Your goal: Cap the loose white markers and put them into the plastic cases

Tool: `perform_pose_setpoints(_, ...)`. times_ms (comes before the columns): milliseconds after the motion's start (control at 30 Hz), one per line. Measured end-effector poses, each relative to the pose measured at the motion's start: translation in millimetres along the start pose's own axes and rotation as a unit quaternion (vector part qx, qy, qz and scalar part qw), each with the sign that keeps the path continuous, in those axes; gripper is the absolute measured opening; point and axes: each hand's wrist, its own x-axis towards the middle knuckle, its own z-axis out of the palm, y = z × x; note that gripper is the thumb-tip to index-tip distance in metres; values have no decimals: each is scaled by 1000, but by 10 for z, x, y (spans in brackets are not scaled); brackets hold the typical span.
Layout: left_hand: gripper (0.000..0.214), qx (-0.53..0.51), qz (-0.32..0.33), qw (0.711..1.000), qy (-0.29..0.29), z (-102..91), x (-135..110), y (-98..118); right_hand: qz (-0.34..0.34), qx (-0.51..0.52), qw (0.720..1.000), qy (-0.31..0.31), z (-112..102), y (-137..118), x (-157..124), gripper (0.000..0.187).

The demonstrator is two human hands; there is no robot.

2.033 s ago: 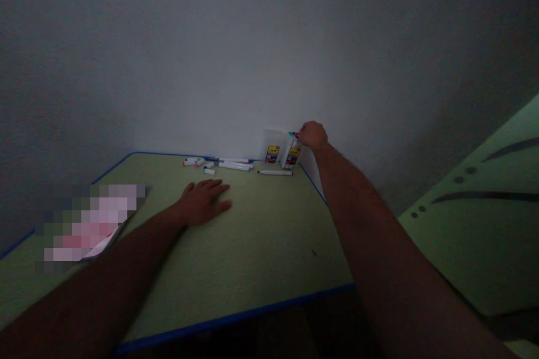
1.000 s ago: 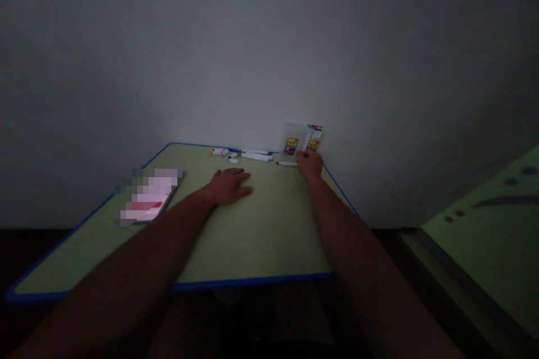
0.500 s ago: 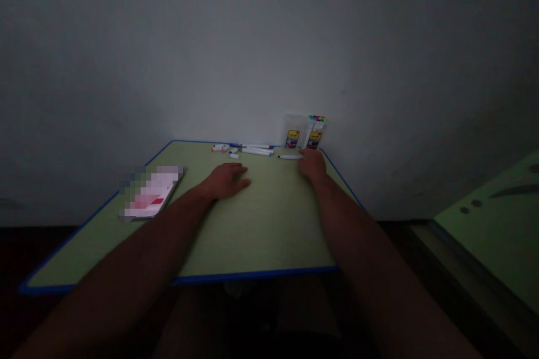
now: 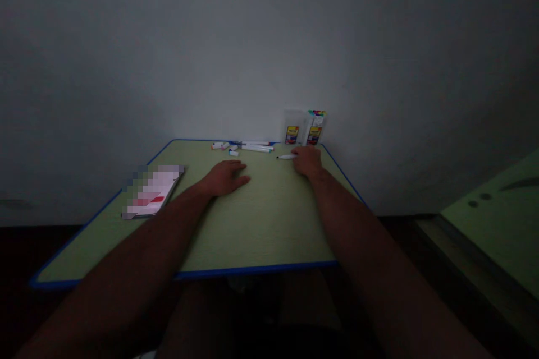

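Observation:
My right hand (image 4: 307, 161) is at the far right of the table, its fingers closed around one end of a white marker (image 4: 286, 156). The marker's dark tip points left. Flat on the tabletop, my left hand (image 4: 224, 178) rests with its fingers apart and nothing in it. Just beyond it lie several loose marker caps (image 4: 233, 153) and a few white markers (image 4: 256, 148) side by side. Behind my right hand stand a clear pouch (image 4: 292, 129) with a yellow label and a second pouch (image 4: 315, 128) showing colourful marker ends.
The pale green table (image 4: 261, 224) has a blue edge and stands against a grey wall (image 4: 252, 45). On its left side lies a flat, partly blurred white and pink item (image 4: 155, 193). A green panel with dark round spots (image 4: 505, 219) is at the right.
My right hand has slid slightly left, covering more of the marker, which has shifted a little left and nearer to me. My left hand stays in place. The camera view has tilted slightly.

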Motion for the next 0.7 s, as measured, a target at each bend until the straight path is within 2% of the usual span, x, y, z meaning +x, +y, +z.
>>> perform_pose_setpoints(500,72,-3,-8,1000,-1,-19,-10,18,-76,48,995,-38,-3,-95,-30,29)
perform_pose_setpoints(700,70,-3,-17,1000,4,-8,-11,3,-41,150,986,-55,-63,-178,-15,24)
